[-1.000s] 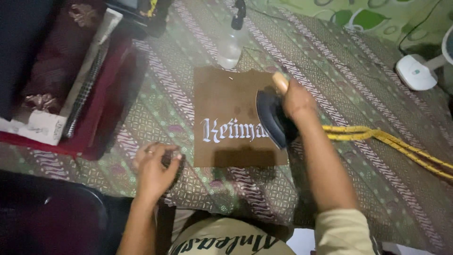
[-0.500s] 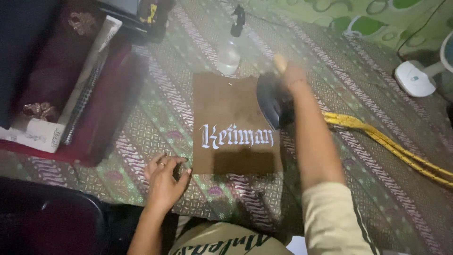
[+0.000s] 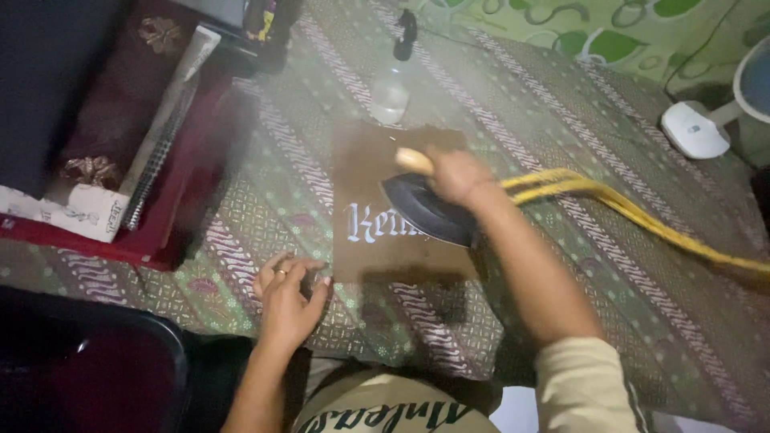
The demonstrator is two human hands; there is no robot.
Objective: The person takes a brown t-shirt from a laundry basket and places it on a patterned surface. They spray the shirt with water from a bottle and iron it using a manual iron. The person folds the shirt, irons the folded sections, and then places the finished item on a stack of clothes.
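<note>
Brown cloth (image 3: 377, 200) under right hand's (image 3: 457, 175) iron (image 3: 425, 212); left hand (image 3: 289, 293) seemingly touching edge.

Slid leftward since a second ago — the dark iron (image 3: 429, 210), off the right edge of the brown cloth (image 3: 393, 200) and onto its middle, now covering the latter half of the white lettering (image 3: 370, 224). Carried along with it, the right hand (image 3: 455, 175) on the pale handle. Trailing farther across the patterned mat — the yellow cord (image 3: 626, 210). Shifted slightly toward the cloth's lower left corner, the left hand (image 3: 289, 295).
</note>
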